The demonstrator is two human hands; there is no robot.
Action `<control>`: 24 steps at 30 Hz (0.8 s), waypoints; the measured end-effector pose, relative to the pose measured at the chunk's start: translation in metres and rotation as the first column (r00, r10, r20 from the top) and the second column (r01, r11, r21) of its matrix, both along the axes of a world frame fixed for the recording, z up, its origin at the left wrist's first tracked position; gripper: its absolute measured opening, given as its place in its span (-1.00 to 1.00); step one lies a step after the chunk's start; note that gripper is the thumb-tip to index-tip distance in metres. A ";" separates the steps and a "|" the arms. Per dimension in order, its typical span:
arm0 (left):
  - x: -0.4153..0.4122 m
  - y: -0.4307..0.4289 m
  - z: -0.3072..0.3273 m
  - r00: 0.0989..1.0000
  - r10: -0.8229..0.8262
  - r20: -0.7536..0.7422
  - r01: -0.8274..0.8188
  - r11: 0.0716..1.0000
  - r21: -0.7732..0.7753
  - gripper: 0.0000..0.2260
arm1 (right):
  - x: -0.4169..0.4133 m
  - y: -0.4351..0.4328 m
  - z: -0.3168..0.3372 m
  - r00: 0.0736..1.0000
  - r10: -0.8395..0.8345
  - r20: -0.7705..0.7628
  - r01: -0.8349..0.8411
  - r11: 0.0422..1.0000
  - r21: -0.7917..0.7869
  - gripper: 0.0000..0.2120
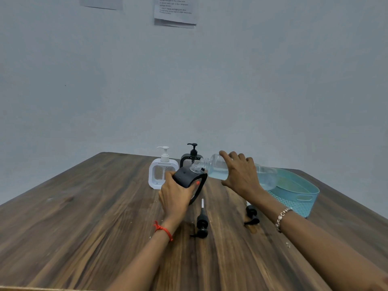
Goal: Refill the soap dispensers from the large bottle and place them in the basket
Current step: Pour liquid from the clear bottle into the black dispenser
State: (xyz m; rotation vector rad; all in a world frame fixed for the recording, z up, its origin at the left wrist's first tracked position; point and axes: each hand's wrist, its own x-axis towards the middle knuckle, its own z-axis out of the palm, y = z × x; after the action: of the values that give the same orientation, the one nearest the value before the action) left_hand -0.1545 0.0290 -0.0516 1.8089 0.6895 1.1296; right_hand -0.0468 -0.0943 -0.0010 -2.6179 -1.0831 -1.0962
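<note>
Now, just right of the frame's centre, the left hand [176,196] curls round a black soap dispenser [188,179] with no pump on it, holding it tilted above the wooden table [84,227]. The right hand [241,175] wraps over the middle of the large clear bottle [216,166], which lies almost level, with pale blue liquid pooled along its lower side and its open mouth meeting the top of the held dispenser. The bottle's base and the right forearm cover part of the teal basket [294,204] at the right edge of the table, and no dispenser shows inside it. Behind the hands, toward the wall, stand a white pump dispenser [161,175] and a second black dispenser [190,159], both upright with pumps fitted; the bottle's neck crosses in front of the black one. Two loose black pump heads lie on the table lower in the frame, one [202,223] below the left hand, the other [252,215] beside the right forearm. Printed sheets [175,11] hang on the wall at the top.
</note>
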 end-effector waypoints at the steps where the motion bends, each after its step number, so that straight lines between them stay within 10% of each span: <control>1: 0.000 0.000 0.000 1.000 -0.001 -0.002 0.001 1.000 0.003 -0.49 | 0.000 0.000 0.000 1.000 0.001 -0.001 -0.001 1.000 -0.002 -0.33; 24: -0.005 0.004 -0.003 1.000 0.014 -0.017 -0.014 1.000 -0.007 -0.47 | -0.010 0.003 0.003 0.999 -0.022 -0.033 0.020 0.998 -0.054 -0.30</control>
State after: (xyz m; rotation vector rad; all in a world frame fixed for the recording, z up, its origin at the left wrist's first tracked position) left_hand -0.1595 0.0327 -0.0548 1.8117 0.7168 1.1209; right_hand -0.0565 -0.0912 0.0019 -2.6845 -1.0962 -1.0370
